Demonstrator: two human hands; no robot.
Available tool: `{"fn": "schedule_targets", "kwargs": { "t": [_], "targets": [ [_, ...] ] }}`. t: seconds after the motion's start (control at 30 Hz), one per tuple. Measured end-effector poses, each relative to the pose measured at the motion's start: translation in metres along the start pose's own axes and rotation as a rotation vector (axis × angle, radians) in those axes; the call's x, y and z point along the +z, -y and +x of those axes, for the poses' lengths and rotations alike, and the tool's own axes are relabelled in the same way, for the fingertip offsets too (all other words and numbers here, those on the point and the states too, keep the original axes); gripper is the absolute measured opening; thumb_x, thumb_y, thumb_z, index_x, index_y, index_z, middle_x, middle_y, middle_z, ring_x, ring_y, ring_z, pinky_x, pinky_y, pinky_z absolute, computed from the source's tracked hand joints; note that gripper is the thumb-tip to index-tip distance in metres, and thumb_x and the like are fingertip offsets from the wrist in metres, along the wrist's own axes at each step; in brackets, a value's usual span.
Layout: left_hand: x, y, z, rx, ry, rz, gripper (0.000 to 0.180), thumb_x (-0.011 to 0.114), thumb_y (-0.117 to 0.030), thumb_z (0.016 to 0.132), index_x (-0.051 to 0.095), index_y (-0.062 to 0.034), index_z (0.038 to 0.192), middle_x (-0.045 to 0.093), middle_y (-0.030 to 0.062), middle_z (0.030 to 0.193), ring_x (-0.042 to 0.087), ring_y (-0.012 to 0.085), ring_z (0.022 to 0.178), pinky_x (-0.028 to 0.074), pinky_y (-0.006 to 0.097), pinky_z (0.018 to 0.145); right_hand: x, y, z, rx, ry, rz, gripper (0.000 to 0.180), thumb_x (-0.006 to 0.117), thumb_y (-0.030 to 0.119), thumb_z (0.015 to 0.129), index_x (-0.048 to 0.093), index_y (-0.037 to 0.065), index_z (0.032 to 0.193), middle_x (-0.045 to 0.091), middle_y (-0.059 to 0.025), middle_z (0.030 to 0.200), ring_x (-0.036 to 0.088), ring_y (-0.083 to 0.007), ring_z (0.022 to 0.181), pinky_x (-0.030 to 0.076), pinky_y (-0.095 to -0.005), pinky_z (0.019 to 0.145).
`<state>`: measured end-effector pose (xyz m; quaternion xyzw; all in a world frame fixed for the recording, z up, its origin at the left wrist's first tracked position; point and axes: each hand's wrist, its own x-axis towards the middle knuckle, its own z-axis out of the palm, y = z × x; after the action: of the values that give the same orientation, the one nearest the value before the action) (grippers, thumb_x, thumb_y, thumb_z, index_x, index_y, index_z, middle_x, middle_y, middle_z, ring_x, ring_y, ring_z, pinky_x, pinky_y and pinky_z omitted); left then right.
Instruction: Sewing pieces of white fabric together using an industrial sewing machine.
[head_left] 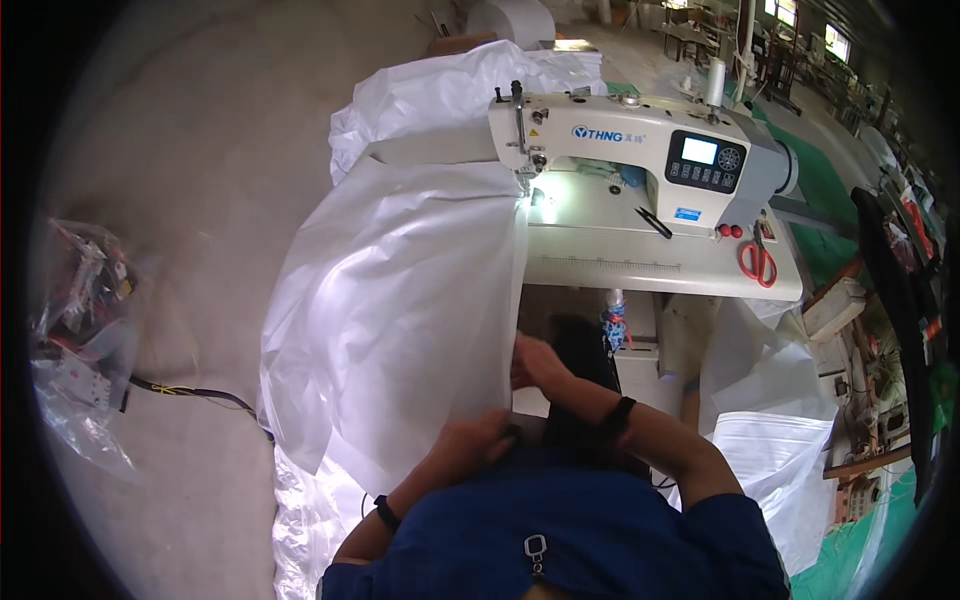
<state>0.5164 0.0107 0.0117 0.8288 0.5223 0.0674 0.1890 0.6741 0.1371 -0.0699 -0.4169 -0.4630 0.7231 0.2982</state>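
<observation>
A large white plastic-like sheet (400, 300) hangs over the left end of the sewing machine's table, its right edge running from under the needle down toward me. My right hand (541, 364) is closed on that edge, below the table's front. Lower and to the left, my left hand (474, 440) has its fingers curled at the sheet's lower edge; they are partly hidden. The white sewing machine (610, 135) has its lamp lit by the needle. The sheet's far part lies under the presser foot.
Red-handled scissors (758, 264) and black thread snips (654, 222) lie on the machine's table (600, 273). A clear bag of parts (85, 330) is on the floor at left, near a black cable (195, 391). More white sheeting (770, 440) hangs at right.
</observation>
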Motion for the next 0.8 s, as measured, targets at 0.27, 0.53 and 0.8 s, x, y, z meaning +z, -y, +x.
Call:
{"fn": "schedule_targets", "kwargs": {
  "t": [0.27,0.53,0.8],
  "targets": [
    [0.032,0.071,0.025,-0.360,-0.310,0.144,0.049,0.053,-0.038,0.086,0.044,-0.0118,0.126,0.056,0.0195,0.108,0.062,0.0360,0.077,0.050,0.045,0.067,0.002,-0.034,0.015,0.001,-0.111,-0.089,0.032,0.044,0.015,0.090,0.052,-0.006,0.113,0.060,-0.0166,0.100,0.064,-0.0279,0.083,0.056,-0.0384,0.068],
    [-0.030,0.110,0.028,-0.422,-0.739,0.259,0.053,0.065,-0.026,0.080,0.045,-0.0094,0.126,0.060,0.0126,0.090,0.060,0.0305,0.074,0.049,0.040,0.062,-0.016,0.013,-0.037,0.180,0.009,0.114,0.045,0.055,0.029,0.087,0.050,-0.006,0.114,0.062,-0.0175,0.098,0.064,-0.0254,0.084,0.054,-0.0365,0.072],
    [0.032,0.135,0.066,-0.581,-0.224,-0.160,0.053,0.049,-0.038,0.090,0.046,0.0037,0.123,0.050,0.0233,0.123,0.047,0.0326,0.114,0.038,0.036,0.095,0.007,-0.013,0.017,-0.082,-0.128,-0.626,0.048,0.058,0.023,0.083,0.044,-0.002,0.122,0.058,-0.0166,0.107,0.062,-0.0273,0.086,0.055,-0.0355,0.067]
  ]
}}
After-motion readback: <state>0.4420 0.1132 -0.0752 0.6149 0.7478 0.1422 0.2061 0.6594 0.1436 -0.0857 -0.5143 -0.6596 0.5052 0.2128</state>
